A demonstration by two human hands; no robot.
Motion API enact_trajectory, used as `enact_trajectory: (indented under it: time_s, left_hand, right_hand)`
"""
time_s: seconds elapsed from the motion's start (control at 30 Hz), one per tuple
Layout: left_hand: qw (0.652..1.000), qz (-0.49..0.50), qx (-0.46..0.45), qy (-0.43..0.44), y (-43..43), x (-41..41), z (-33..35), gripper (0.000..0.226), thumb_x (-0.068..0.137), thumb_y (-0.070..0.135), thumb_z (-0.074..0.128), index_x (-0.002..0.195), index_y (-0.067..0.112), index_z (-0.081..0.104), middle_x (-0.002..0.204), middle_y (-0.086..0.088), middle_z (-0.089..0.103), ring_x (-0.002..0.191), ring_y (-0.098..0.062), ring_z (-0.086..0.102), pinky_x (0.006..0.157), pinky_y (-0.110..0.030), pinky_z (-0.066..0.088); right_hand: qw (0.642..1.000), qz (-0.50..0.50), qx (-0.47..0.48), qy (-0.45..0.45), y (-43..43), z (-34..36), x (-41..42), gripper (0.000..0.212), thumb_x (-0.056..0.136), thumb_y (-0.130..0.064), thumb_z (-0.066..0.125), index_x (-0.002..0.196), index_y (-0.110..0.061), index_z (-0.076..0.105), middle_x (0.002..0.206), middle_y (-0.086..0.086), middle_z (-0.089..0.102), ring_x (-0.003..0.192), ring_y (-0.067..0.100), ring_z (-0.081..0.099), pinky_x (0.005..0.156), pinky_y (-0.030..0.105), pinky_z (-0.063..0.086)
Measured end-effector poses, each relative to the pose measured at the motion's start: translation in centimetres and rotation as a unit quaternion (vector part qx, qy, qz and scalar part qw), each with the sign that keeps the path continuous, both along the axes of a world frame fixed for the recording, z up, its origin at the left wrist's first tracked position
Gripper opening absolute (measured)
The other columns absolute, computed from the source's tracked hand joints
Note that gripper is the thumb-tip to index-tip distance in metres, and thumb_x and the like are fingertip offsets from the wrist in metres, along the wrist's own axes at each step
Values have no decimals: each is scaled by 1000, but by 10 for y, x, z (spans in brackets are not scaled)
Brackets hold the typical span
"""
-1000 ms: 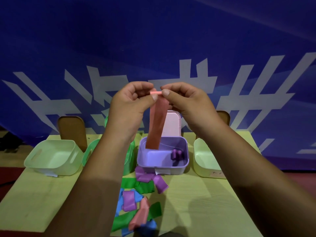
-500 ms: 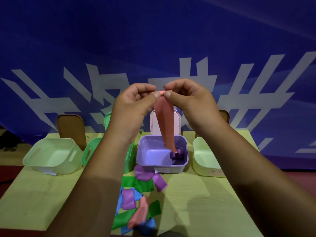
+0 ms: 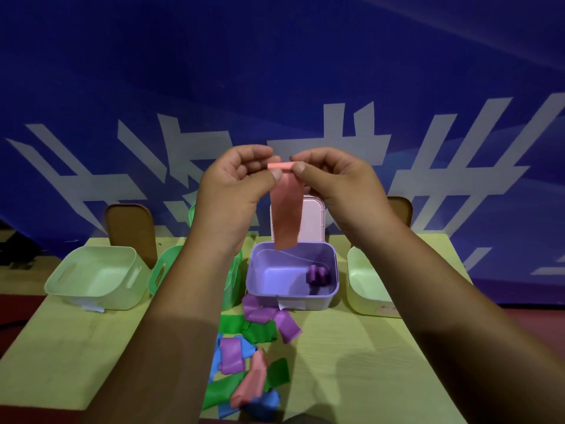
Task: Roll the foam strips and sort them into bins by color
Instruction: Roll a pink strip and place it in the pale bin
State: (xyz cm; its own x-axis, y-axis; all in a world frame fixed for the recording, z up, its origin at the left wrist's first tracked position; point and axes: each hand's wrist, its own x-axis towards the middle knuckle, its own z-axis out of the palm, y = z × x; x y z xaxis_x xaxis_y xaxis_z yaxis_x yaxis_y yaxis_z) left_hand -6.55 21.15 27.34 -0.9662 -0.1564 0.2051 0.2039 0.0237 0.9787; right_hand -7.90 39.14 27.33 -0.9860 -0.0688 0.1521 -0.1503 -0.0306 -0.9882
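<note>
Left hand [image 3: 235, 185] and right hand [image 3: 336, 182] meet at centre, thumbs and forefingers pinching the folded top edge of a pink foam strip [image 3: 286, 218]. The strip hangs toward 6 o'clock, its tail overlapping the purple bin's [image 3: 290, 301] far rim. Half a second ago it dangled twisted; now it hangs flat.

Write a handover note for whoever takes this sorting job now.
Left hand and right hand both pinch the top edge of a pink strip, which hangs mostly unrolled in the air.
Done: purple rolls lie in the purple bin.
Left: roll and bin the pink strip, then the loose pile of green, purple, blue and pink strips on the table.
</note>
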Motion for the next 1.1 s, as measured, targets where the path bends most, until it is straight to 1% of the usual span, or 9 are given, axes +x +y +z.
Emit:
enact_trajectory:
  time_s: [0.1,0.2,0.27,0.4,0.5,0.7,0.8,0.9,1.1]
  left_hand:
    - [1000,-11,13,-15,0,-1,-3,34,86,12,82,120,16,76,105,-5,78,106,-25,76,100,-43,61]
    - [999,-16,22,-18,3,1,-4,26,93,16,82,117,13,76,110,-20,77,111,-39,77,105,-56,60]
    - [1000,-10,20,-19,4,2,-3,19,97,14,80,115,10,76,113,-25,76,111,-42,76,103,-58,61]
    - [1000,3,-3,-23,4,2,-2,18,97,17,81,115,15,78,108,-11,80,107,-32,79,100,-56,63]
    - [1000,10,-4,-20,1,0,-2,20,94,21,82,114,19,79,109,-9,80,109,-31,79,102,-56,61]
    - [999,32,-4,-5,-1,-4,-1,19,89,21,84,107,26,81,104,-3,80,109,-31,77,101,-55,62]
    - [999,33,2,-3,-2,-7,-2,20,86,21,85,104,28,82,105,-4,80,110,-32,77,103,-57,61]
    - [1000,27,-4,4,-4,-9,-3,21,85,21,84,104,30,81,108,-5,80,112,-31,76,104,-57,60]
    - [1000,10,7,13,-6,-9,-4,25,84,16,83,107,26,80,108,-8,80,112,-33,76,105,-55,60]
  right_hand:
    - [1000,0,1,9,1,1,1,14,98,-14,75,111,-17,78,102,20,75,91,30,76,88,41,63]
    - [1000,-2,-4,9,2,1,3,16,98,-11,74,113,-16,78,104,20,76,102,34,75,94,46,62]
    - [1000,-6,-1,11,1,2,4,17,97,-9,74,112,-16,77,104,16,77,100,30,76,94,44,62]
    - [1000,1,-18,15,2,1,2,20,96,-5,74,115,-12,77,97,8,77,92,16,75,91,33,62]
    - [998,10,-57,-8,0,4,2,18,101,-15,70,118,-11,76,104,13,79,96,23,77,92,34,62]
    - [998,16,-35,-44,-4,4,2,26,107,-31,61,109,-13,78,91,12,77,80,18,70,86,39,61]
    - [998,13,-46,-48,-7,4,2,29,108,-30,60,110,-6,77,81,5,72,75,14,66,75,31,58]
    - [997,15,-60,-43,-8,3,0,27,106,-29,65,109,-5,76,76,2,71,72,13,66,75,32,57]
    - [999,1,-33,-11,-8,3,-3,12,99,-17,74,109,-11,78,84,3,74,76,11,69,74,28,59]
